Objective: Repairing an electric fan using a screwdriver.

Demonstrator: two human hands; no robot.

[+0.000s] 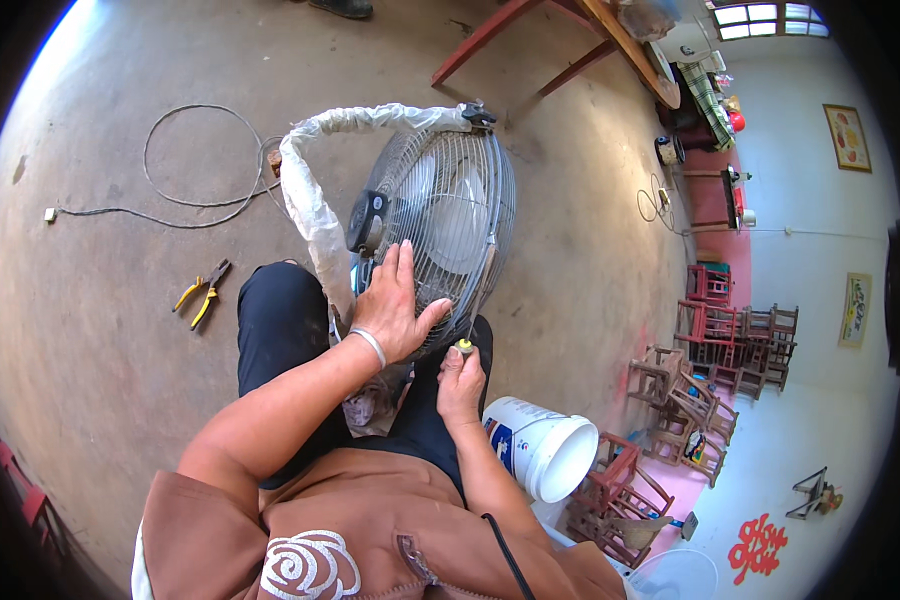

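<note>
A round fan with a wire cage (440,200) stands tilted between my knees, its pale blades showing through the wires. White plastic wrapping (310,190) covers its curved frame, and a dark knob (478,115) sits at the far end. My left hand (395,305) lies spread against the near side of the cage, close to the black motor housing (367,222). In my closed right hand (460,388) is a screwdriver (465,346) with a yellowish handle end; its thin shaft points up to the cage rim, where I cannot make out what the tip touches.
Yellow-handled pliers (204,295) lie on the floor to the left, below a looped power cord (150,212). A white bucket (540,450) stands by my right arm. Wooden stools (705,330) are stacked along the right wall, and a wooden table (620,45) stands at the far right.
</note>
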